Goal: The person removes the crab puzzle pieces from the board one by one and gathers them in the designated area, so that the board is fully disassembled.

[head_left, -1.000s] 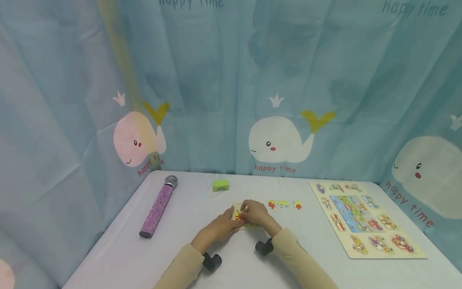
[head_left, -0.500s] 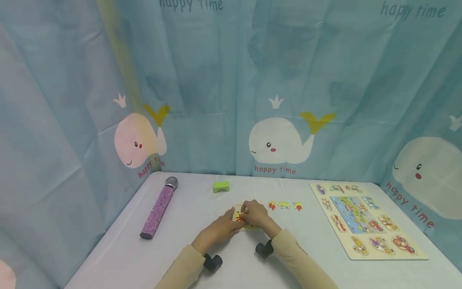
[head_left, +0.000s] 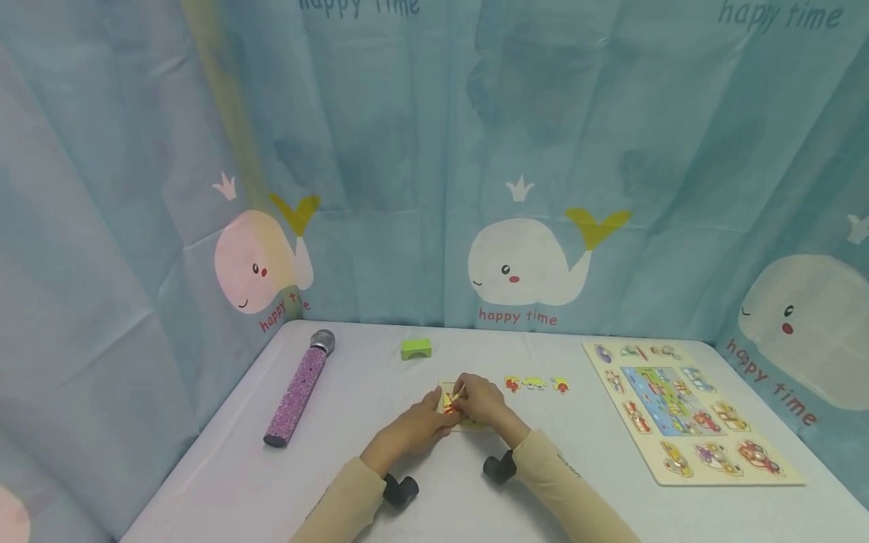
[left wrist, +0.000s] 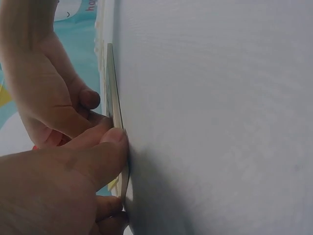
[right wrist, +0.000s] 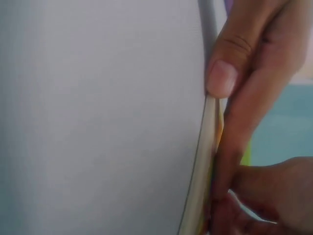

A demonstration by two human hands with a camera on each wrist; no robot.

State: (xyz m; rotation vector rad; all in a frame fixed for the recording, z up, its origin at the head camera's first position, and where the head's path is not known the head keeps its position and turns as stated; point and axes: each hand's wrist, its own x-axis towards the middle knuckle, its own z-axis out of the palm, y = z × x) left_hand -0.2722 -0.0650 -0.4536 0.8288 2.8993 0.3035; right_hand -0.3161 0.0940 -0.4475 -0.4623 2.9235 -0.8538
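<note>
Partly under left grip (head_left: pixel 416 426), red-and-yellow picture (head_left: pixel 447 401) inside thin board (head_left: pixel 470 430).

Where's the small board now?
In the head view, the small board is mid-table, partly covered by the left hand and right hand, left of the loose pieces.

Lettering on the blue backdrop (head_left: pixel 380 151) reads "happy time," in red beneath the left whale (head_left: pixel 251 260) (broken by a fold), middle whale (head_left: pixel 519 264) and right whale (head_left: pixel 808 332), and in grey-blue near the top; marks on the right sleeve (head_left: pixel 570 490) are illegible.
</note>
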